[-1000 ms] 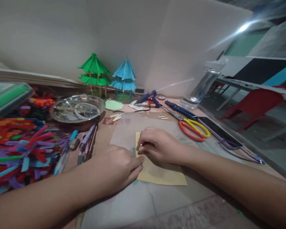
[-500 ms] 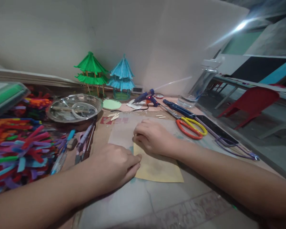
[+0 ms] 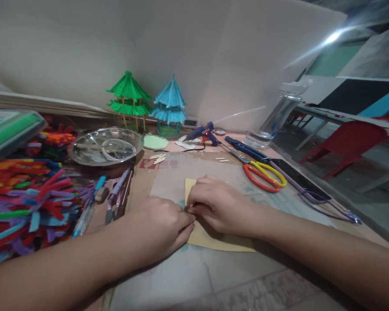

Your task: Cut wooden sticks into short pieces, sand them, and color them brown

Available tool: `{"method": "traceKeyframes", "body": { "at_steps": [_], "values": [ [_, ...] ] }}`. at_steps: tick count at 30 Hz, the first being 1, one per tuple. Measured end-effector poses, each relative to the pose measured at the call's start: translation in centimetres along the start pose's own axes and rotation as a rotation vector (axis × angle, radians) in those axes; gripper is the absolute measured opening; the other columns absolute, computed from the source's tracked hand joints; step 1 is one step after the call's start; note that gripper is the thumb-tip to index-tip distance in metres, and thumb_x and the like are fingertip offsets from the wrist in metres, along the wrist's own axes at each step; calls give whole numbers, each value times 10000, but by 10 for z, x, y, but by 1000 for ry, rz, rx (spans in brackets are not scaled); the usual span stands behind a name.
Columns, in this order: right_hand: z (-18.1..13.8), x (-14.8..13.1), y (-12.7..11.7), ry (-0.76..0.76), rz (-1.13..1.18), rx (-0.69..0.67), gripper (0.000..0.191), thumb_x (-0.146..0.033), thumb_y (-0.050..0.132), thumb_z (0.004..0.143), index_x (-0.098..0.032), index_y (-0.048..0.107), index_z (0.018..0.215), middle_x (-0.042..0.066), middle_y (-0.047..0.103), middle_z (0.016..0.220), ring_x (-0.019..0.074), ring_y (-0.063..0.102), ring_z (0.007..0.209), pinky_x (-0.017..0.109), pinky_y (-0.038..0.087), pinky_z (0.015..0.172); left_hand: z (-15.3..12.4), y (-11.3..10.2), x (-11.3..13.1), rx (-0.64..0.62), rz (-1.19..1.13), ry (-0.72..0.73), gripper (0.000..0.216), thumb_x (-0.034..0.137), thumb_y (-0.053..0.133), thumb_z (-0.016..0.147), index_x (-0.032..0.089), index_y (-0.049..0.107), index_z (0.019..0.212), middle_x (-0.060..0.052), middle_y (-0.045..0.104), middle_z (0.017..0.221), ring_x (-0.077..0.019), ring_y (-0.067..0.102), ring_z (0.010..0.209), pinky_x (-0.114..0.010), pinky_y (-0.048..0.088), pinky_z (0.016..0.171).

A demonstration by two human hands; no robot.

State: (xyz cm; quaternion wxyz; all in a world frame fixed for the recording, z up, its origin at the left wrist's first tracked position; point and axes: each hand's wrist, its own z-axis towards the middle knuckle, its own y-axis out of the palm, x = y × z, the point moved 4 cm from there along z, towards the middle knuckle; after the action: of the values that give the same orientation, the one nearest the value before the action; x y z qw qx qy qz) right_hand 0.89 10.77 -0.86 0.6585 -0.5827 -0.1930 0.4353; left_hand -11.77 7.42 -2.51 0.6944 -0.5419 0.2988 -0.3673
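Note:
A tan-yellow paper sheet (image 3: 214,240) lies flat on the table in front of me. My left hand (image 3: 158,229) rests knuckles up at the sheet's left edge, its fingertips pressing on that edge. My right hand (image 3: 220,206) lies curled on top of the sheet, and its fingertips meet those of the left hand at the same edge. Both hands cover most of the sheet; only its far corner and near strip show. Whether something small sits between the fingers is hidden.
Orange and yellow scissors (image 3: 262,175), a blue tool (image 3: 243,149), a phone (image 3: 294,172) and a purple cord lie to the right. A glue gun (image 3: 202,131), a bottle (image 3: 275,116), green (image 3: 128,101) and blue (image 3: 170,106) paper pagodas stand behind. A metal bowl (image 3: 105,149), pens (image 3: 118,192) and coloured strips (image 3: 22,203) fill the left.
My right hand slid away along the sheet's left edge, then came back toward me until its fingertips met the left hand. The left hand stayed in place.

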Motion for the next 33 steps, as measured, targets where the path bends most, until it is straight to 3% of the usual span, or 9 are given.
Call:
{"method": "traceKeyframes", "body": {
  "at_steps": [5,10,17,23,28,33],
  "values": [
    [5,8,-1,40,-120,74,119,-94,564,835,-145,627,748,67,647,742,194,516,766,318,335,726,0,-1,0,8,-2,3,219,198,505,899,194,640,727,0,656,588,-168,606,514,-272,349,502],
    [0,8,0,47,32,59,100,-124,615,833,-155,643,742,52,636,721,179,533,765,283,356,714,0,-3,1,43,14,-1,206,176,521,882,202,665,737,1,675,598,-168,620,527,-271,345,509],
    [6,12,-2,14,-180,145,147,-103,562,837,-151,624,713,60,666,720,194,504,752,322,312,709,-1,-2,-1,45,-12,3,191,193,502,905,198,674,821,-7,689,631,-181,632,531,-282,341,490],
    [3,0,-1,-20,-93,47,131,-94,587,825,-151,643,721,38,651,682,173,505,728,300,336,716,-2,1,-1,77,3,12,205,157,516,875,192,679,755,-15,674,591,-165,604,498,-265,346,486],
    [9,10,-4,89,-133,140,113,-111,598,827,-141,659,737,72,665,746,191,525,770,309,347,725,-3,2,-1,80,-11,-27,206,178,495,892,197,698,860,-15,703,628,-168,632,523,-264,352,489],
    [2,3,-2,47,-33,56,102,-100,636,806,-155,666,726,41,637,697,165,531,744,274,359,710,-3,2,1,81,41,4,215,151,504,861,191,676,738,-14,664,566,-175,609,477,-276,330,464]
  ]
}}
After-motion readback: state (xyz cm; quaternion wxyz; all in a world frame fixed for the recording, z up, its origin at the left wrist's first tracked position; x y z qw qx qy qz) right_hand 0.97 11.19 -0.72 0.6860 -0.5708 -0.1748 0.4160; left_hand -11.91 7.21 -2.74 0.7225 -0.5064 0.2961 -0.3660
